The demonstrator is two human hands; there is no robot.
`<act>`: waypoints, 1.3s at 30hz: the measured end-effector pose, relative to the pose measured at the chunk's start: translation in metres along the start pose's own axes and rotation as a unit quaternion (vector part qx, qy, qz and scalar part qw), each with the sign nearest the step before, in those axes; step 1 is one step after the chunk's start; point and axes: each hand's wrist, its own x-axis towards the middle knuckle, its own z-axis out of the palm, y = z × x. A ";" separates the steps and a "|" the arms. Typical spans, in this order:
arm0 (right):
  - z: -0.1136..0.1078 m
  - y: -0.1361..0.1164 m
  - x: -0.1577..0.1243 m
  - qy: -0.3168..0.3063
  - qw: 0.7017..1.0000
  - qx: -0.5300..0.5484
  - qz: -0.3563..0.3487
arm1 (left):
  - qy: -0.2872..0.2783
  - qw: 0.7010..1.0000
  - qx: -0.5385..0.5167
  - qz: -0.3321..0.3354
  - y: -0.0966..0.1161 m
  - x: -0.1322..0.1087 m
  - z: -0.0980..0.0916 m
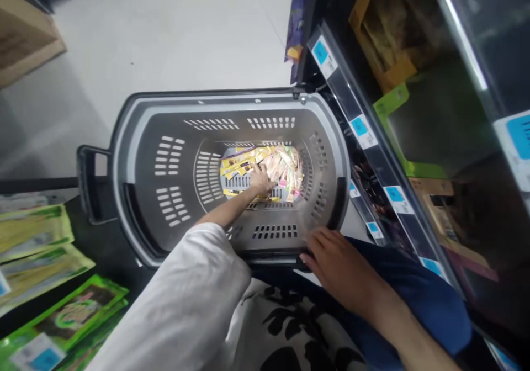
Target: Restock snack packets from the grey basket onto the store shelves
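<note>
A deep grey shopping basket (165, 139) with slotted walls and a black side handle stands in front of me. My left hand (260, 180) reaches down to its bottom, fingers apart, touching or just above the packets there. Slim yellow packets (240, 162) lie on the left of the basket floor, and one more lies along the near edge. Pale pink-and-cream packets (285, 167) are heaped to the right of that hand. At the near right rim, my right hand (337, 263) has its fingers curled over the edge, holding the basket.
Dark shelves with a price-label strip (360, 131) run close along the right, holding boxes and bags. Green packets (77, 313) and yellow-green packets (37, 233) lie on a display at lower left. A cardboard box (25, 34) stands at upper left on the pale floor (178, 34).
</note>
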 end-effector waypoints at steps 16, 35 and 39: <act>0.008 0.003 0.029 -0.044 0.997 -0.048 0.035 | -0.034 0.947 -0.318 -0.014 -0.080 -0.023 -0.043; -0.020 -0.003 0.073 0.157 0.965 0.210 0.031 | 0.025 0.706 -0.694 0.141 -0.012 -0.202 -0.119; -0.024 -0.011 0.079 0.235 0.930 0.252 0.131 | 0.070 0.652 -0.745 0.121 -0.008 -0.215 -0.132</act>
